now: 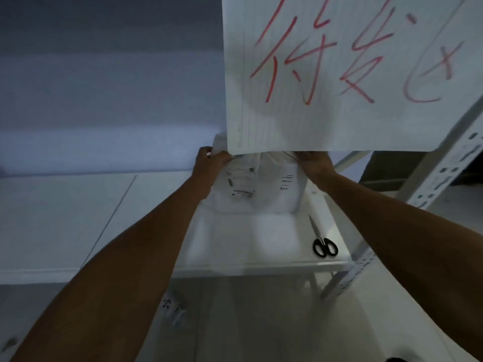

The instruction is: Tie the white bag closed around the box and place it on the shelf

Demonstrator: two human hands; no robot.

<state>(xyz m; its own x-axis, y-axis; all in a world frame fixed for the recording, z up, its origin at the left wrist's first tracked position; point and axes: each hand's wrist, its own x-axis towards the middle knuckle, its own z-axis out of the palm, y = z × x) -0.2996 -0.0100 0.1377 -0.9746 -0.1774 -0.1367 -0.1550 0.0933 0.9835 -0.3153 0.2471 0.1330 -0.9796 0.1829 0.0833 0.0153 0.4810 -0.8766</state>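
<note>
A white bag wrapped round a box sits at the back of the white shelf. It carries a printed label and handwritten digits. My left hand grips the bag's upper left corner. My right hand holds its upper right edge, fingers curled on the plastic. The top of the bag and my fingertips are partly hidden behind a hanging paper sheet.
A large white paper sheet with red handwriting hangs over the shelf from above. Black-handled scissors lie on the shelf's right side. A perforated metal upright stands at the right. A tiled floor lies left and below.
</note>
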